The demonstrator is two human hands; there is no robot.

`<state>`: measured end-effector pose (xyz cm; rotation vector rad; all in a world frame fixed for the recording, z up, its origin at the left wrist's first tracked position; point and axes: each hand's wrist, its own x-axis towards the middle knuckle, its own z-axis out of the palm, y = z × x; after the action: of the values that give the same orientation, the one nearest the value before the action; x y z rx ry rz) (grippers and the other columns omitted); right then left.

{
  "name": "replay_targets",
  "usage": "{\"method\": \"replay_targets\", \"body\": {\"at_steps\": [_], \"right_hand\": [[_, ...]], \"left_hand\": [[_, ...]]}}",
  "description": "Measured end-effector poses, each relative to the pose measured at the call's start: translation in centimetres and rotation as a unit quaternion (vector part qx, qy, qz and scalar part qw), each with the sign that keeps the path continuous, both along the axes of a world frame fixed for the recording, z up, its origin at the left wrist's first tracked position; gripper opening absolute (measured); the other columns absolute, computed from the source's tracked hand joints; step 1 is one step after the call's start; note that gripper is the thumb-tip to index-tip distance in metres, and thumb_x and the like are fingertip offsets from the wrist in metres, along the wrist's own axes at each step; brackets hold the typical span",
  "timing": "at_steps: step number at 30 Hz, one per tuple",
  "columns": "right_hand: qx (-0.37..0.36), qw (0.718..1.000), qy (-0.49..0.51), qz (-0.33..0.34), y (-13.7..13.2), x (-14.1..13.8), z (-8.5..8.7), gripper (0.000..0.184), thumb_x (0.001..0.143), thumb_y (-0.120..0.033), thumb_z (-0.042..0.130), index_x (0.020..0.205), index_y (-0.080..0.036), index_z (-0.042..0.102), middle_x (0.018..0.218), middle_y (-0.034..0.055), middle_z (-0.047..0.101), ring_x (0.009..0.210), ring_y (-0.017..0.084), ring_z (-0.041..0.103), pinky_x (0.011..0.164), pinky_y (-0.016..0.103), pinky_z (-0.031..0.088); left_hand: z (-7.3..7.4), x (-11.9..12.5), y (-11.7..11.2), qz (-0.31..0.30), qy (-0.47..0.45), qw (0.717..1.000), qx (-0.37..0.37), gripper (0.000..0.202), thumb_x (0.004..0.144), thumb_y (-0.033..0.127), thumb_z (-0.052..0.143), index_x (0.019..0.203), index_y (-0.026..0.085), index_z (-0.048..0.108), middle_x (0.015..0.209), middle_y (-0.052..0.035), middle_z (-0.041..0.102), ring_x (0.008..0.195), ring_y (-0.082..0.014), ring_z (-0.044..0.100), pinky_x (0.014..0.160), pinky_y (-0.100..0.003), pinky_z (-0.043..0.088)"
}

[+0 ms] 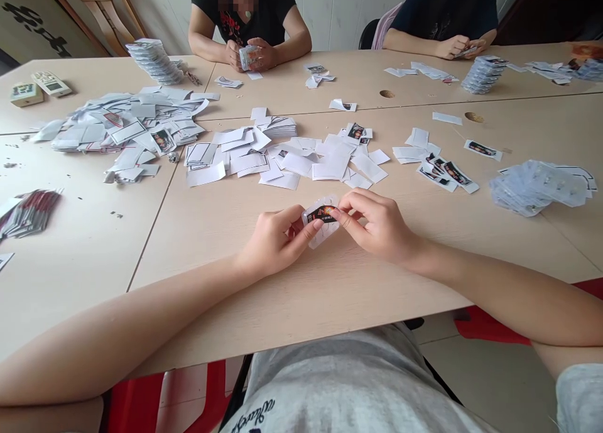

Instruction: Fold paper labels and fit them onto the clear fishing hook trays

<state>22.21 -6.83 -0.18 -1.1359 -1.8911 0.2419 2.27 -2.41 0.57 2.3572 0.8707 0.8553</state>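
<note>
My left hand [282,238] grips a small clear plastic case [321,237] by its left side, thumb pressed on the front. Across the case lies a black printed label [325,213] with a bright orange and yellow burst. The thumb and fingers of my right hand [379,222] pinch the label's right end at the edge of the case. Whether the label lies inside the case or on top of it, I cannot tell. Just beyond my hands is a loose spread of white paper slips [334,159], a few with dark prints facing up.
A heap of slips [141,122] lies left, red-edged packets [31,213] at far left. Printed labels [447,172] and a pile of clear cases [541,185] lie right. Stacked cases [155,61] stand behind. Two people [249,24] sit opposite, hands on small items.
</note>
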Motion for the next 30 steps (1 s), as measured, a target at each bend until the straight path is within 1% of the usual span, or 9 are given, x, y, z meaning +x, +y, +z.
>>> {"method": "replay_targets", "body": {"at_steps": [5,8,11,13,16,18,25,27,30], "right_hand": [[0.024,0.999,0.022,-0.001,-0.1,-0.1,0.2,0.014,0.088,-0.023,0.056,0.075,-0.018,0.053,0.08,0.005,0.055,0.075,0.013,0.056,0.058,0.023,0.052],[0.036,0.999,0.028,-0.006,-0.3,-0.1,0.4,0.013,0.087,-0.022,0.057,0.074,-0.019,0.054,0.083,0.0049,0.053,0.075,0.013,0.056,0.059,0.025,0.054],[0.039,0.999,0.032,-0.013,-0.5,-0.2,0.7,0.015,0.086,-0.022,0.058,0.072,-0.018,0.053,0.087,0.0056,0.052,0.071,0.012,0.055,0.056,0.025,0.053],[0.051,0.998,0.023,-0.021,-0.6,-0.2,0.9,0.016,0.085,-0.021,0.059,0.071,-0.018,0.054,0.092,0.007,0.052,0.075,0.014,0.056,0.062,0.029,0.053],[0.083,0.996,-0.006,-0.035,-0.6,-0.2,1.1,0.017,0.084,-0.019,0.06,0.068,-0.018,0.053,0.095,0.0079,0.053,0.089,0.019,0.057,0.08,0.038,0.05],[0.094,0.995,-0.014,-0.036,-0.6,-0.3,1.3,0.018,0.083,-0.018,0.06,0.067,-0.019,0.053,0.095,0.0076,0.054,0.092,0.02,0.057,0.084,0.041,0.047],[0.078,0.996,0.009,-0.041,-0.7,-0.6,1.8,0.019,0.083,-0.018,0.061,0.066,-0.018,0.052,0.102,0.0099,0.054,0.102,0.022,0.055,0.089,0.041,0.045],[0.057,0.997,0.023,-0.047,-0.6,-0.6,1.8,0.019,0.084,-0.02,0.06,0.066,-0.017,0.053,0.105,0.0107,0.054,0.106,0.023,0.055,0.093,0.041,0.044],[0.025,0.998,0.046,-0.046,-0.4,-0.4,1.9,0.018,0.084,-0.021,0.061,0.067,-0.017,0.055,0.107,0.0108,0.056,0.108,0.021,0.056,0.096,0.039,0.043]], "left_hand": [[0.0,0.2,0.1,0.015,-0.007,1.0,-0.021,0.034,0.091,0.035,0.048,0.063,0.016,0.042,0.049,0.0067,0.034,0.047,-0.0057,0.027,0.045,-0.02,0.025],[0.1,0.3,-0.1,0.026,-0.012,0.999,-0.029,0.036,0.092,0.037,0.045,0.063,0.017,0.04,0.049,0.0066,0.033,0.046,-0.0059,0.026,0.045,-0.021,0.023],[0.2,0.5,-0.4,0.036,-0.016,0.999,-0.026,0.037,0.092,0.037,0.045,0.062,0.017,0.038,0.049,0.0066,0.032,0.046,-0.0059,0.025,0.044,-0.021,0.022],[0.2,0.6,-0.4,0.04,-0.024,0.999,-0.018,0.037,0.091,0.037,0.045,0.061,0.017,0.036,0.049,0.0069,0.03,0.046,-0.0058,0.024,0.044,-0.021,0.021],[0.2,0.8,-0.2,0.043,-0.035,0.998,-0.009,0.038,0.09,0.036,0.047,0.059,0.018,0.034,0.049,0.0071,0.028,0.046,-0.0059,0.023,0.043,-0.021,0.021],[0.1,0.9,0.0,0.044,-0.037,0.998,-0.005,0.038,0.09,0.036,0.048,0.059,0.018,0.033,0.049,0.0071,0.029,0.046,-0.0059,0.022,0.043,-0.022,0.02],[0.0,0.8,0.3,0.04,-0.05,0.998,0.005,0.038,0.09,0.036,0.047,0.061,0.018,0.032,0.049,0.0073,0.027,0.046,-0.0062,0.02,0.043,-0.022,0.02],[-0.1,0.7,0.3,0.046,-0.044,0.998,-0.011,0.038,0.091,0.038,0.045,0.061,0.018,0.034,0.049,0.0067,0.029,0.046,-0.0064,0.023,0.043,-0.022,0.021],[-0.2,0.6,0.4,0.047,-0.034,0.997,-0.056,0.038,0.092,0.043,0.042,0.064,0.018,0.039,0.05,0.0046,0.038,0.046,-0.0071,0.032,0.045,-0.024,0.024]]}}
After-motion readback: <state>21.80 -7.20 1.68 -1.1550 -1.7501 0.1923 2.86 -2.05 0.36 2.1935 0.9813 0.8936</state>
